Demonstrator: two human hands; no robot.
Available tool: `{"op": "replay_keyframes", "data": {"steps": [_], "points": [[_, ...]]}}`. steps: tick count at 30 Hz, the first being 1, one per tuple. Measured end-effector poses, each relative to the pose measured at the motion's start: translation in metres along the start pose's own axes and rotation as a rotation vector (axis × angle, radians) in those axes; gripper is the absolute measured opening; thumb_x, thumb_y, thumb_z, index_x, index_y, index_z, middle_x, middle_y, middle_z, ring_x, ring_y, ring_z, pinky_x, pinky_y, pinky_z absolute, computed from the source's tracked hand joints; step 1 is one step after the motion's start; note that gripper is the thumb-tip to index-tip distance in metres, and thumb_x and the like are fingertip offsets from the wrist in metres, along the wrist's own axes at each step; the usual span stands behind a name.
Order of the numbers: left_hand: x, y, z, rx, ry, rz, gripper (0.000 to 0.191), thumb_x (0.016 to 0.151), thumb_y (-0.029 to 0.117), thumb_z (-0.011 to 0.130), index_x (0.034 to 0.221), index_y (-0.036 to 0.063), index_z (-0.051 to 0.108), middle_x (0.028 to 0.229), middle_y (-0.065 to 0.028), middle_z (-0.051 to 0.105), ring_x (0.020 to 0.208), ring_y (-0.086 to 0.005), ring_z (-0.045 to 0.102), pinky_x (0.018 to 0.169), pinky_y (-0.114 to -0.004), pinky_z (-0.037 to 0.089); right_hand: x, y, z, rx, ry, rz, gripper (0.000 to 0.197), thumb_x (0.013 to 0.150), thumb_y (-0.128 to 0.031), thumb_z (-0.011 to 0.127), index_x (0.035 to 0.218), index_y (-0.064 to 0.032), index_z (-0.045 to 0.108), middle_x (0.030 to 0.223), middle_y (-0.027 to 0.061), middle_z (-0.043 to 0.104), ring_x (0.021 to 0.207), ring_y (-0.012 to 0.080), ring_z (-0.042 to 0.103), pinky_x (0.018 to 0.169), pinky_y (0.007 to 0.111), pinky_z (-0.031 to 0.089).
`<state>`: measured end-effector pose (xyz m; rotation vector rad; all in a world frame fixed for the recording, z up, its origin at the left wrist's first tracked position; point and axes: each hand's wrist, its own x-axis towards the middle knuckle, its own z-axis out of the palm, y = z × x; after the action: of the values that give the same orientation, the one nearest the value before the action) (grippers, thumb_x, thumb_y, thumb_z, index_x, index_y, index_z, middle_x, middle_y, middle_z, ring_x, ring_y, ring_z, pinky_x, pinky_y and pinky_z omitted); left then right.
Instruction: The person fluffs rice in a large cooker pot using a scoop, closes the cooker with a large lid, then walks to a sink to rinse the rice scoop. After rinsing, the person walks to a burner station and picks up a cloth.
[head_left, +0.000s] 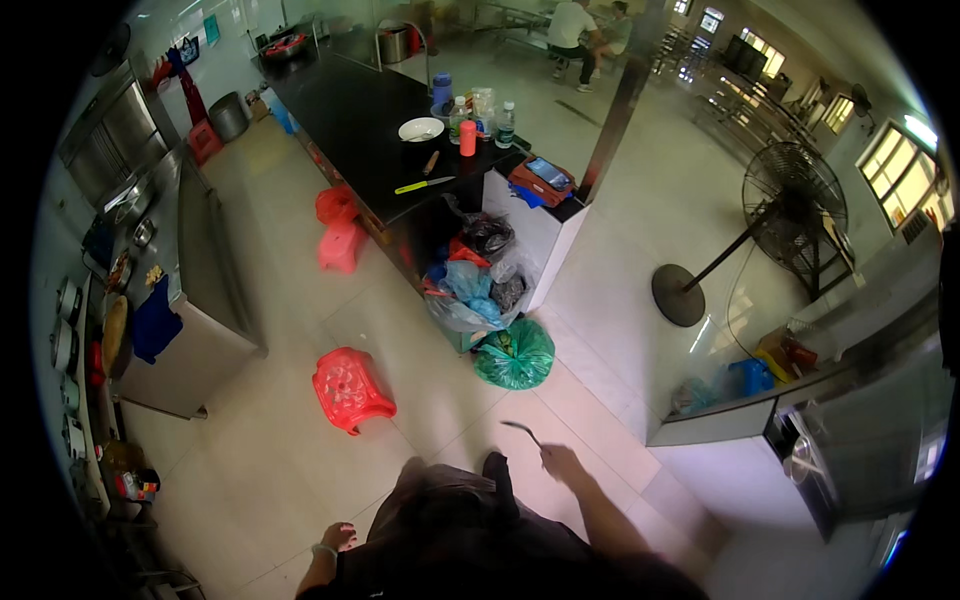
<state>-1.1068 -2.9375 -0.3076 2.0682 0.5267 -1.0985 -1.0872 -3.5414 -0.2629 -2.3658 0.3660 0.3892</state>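
In my right hand (559, 463) is a metal spoon (531, 434), its bowl end pointing forward and left, above the tiled floor. My left hand (341, 535) hangs low beside my left hip, with a band around its wrist. Its fingers look partly curled, and no object shows in it. A dark shoe (495, 466) of mine shows below my dark clothing. Ahead of me, a tied green plastic bag (516, 355) rests on the floor against a bin (459, 318) lined with clear plastic and heaped with bags.
A red plastic stool (351, 386) stands ahead left. The black counter (337, 97) holds a white bowl (421, 130), a yellow-handled knife (420, 185), bottles and a phone (548, 173). A steel worktable (217, 300) is at left, a pedestal fan (679, 295) at right. Two people sit far back.
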Motion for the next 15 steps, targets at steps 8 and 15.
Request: {"op": "replay_keyframes", "data": {"steps": [8,15], "points": [[0.004,0.022,0.019,0.036,0.054,-0.063,0.033,0.082,0.022,0.064,0.106,-0.0010,0.063,0.093,-0.0114,0.069,0.088,-0.0216,0.066,0.078,-0.035,0.053,0.160,-0.245,-0.124,0.410,-0.101,-0.394,0.032,0.091,-0.015,0.051,0.122,-0.0058,0.055,0.077,0.0182,0.061,0.070,0.0287,0.061,0.065,0.038,0.047],[0.109,0.068,-0.055,-0.140,0.172,0.090,0.031,0.082,0.020,0.063,0.106,0.0000,0.063,0.088,-0.0093,0.069,0.081,-0.0190,0.066,0.072,-0.032,0.054,0.297,-0.291,-0.018,-0.144,-0.107,-0.476,0.033,0.091,-0.018,0.049,0.120,-0.0064,0.058,0.078,0.0210,0.062,0.073,0.0353,0.063,0.066,0.043,0.049]]}}
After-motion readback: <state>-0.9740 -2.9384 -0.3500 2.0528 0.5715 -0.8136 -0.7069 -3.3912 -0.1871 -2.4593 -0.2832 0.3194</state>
